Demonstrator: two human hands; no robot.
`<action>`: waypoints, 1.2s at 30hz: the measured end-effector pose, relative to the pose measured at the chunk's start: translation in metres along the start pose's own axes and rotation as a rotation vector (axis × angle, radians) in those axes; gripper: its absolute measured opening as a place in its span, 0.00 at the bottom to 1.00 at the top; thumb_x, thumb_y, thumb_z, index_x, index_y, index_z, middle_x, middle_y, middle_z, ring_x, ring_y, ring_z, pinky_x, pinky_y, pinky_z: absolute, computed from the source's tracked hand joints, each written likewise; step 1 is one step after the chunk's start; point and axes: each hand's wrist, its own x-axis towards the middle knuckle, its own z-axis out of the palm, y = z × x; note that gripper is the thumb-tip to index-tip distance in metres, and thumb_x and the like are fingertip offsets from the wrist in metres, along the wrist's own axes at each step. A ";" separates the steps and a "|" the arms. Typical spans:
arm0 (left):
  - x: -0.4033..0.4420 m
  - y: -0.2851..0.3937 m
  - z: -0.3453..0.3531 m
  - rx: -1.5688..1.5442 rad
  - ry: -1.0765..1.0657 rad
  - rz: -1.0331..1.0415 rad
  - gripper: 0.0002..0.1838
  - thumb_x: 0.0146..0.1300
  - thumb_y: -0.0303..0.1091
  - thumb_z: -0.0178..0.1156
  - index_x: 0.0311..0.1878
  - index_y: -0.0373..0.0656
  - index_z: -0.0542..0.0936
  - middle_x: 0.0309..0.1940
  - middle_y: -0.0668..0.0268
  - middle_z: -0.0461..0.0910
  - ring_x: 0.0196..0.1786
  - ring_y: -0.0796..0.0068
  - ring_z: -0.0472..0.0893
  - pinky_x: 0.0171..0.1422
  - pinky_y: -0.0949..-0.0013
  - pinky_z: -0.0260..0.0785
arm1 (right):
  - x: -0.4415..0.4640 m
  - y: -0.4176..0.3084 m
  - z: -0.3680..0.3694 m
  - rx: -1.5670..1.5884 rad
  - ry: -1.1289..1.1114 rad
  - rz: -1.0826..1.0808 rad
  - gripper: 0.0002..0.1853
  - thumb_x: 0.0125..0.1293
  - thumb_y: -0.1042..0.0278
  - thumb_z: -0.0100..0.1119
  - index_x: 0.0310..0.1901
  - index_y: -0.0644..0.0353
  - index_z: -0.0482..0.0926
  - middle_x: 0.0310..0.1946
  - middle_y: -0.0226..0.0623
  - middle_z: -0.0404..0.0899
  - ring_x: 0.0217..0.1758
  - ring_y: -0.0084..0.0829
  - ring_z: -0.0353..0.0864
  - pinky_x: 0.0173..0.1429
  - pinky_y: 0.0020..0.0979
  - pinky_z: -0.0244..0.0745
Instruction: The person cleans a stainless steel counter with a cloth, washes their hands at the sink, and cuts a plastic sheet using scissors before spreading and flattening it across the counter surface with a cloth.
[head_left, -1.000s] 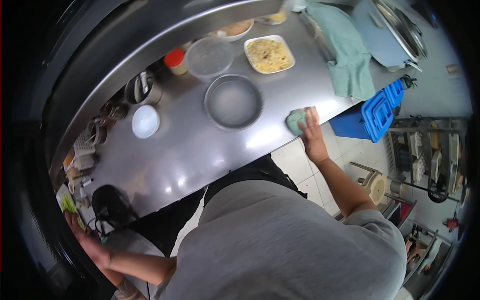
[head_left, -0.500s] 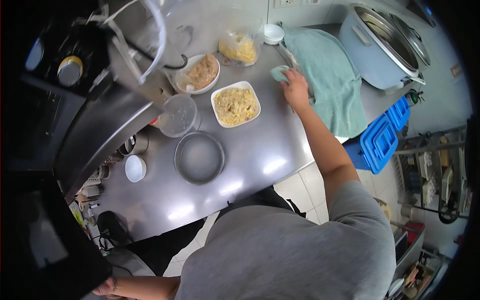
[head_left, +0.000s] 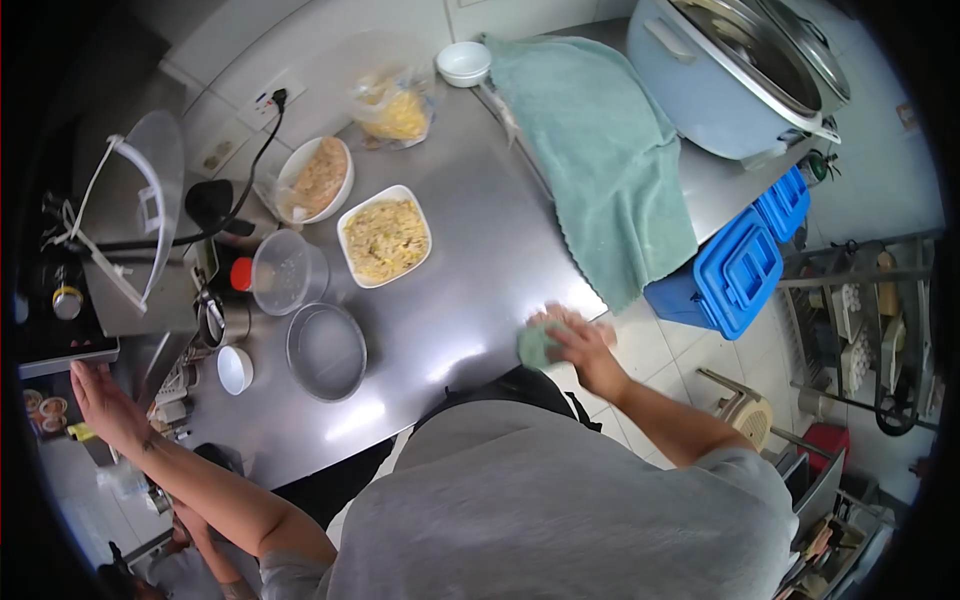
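Observation:
My right hand [head_left: 580,350], slightly blurred, grips a small folded green cloth [head_left: 538,345] over the front edge of the steel counter [head_left: 470,240]. My left hand [head_left: 105,405] is raised at the left with its fingers stretched out, near the front edge of a dark appliance [head_left: 70,362]. Between the hands, a round grey pan [head_left: 327,352] sits on the counter. Behind it stands a square white bowl of chopped yellowish food [head_left: 385,237]. A larger green towel [head_left: 600,150] lies spread at the back right.
A bowl of minced meat [head_left: 318,180], a clear plastic tub [head_left: 290,272] and a small white bowl [head_left: 235,370] stand to the left. A blue-sided cooker [head_left: 700,80] occupies the back right corner. Blue lidded bins [head_left: 735,275] stand below. Another person's arm [head_left: 205,545] shows lower left.
My right hand has moved from beside the towel to the counter's front edge, bringing the small cloth. My left hand has risen from the bottom left. The view has shifted and turned.

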 end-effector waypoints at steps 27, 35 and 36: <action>-0.115 0.071 0.115 0.183 0.033 0.761 0.12 0.61 0.20 0.56 0.45 0.20 0.74 0.50 0.47 0.75 0.48 0.63 0.78 0.52 0.69 0.74 | 0.076 0.083 -0.061 -0.166 0.538 0.678 0.08 0.49 0.68 0.63 0.32 0.57 0.79 0.30 0.37 0.78 0.36 0.41 0.76 0.41 0.39 0.69; -0.126 0.078 0.116 0.160 0.046 0.718 0.12 0.62 0.19 0.54 0.47 0.20 0.73 0.49 0.47 0.75 0.48 0.62 0.78 0.54 0.67 0.74 | 0.051 0.092 -0.085 0.376 0.621 0.719 0.06 0.53 0.72 0.64 0.29 0.63 0.76 0.22 0.34 0.78 0.26 0.24 0.77 0.33 0.25 0.70; -0.126 0.078 0.115 0.159 0.047 0.712 0.12 0.62 0.19 0.54 0.47 0.20 0.73 0.49 0.47 0.75 0.49 0.62 0.78 0.54 0.66 0.74 | 0.045 0.088 -0.092 0.484 0.639 0.730 0.07 0.53 0.72 0.64 0.28 0.63 0.76 0.22 0.33 0.78 0.27 0.23 0.76 0.33 0.24 0.70</action>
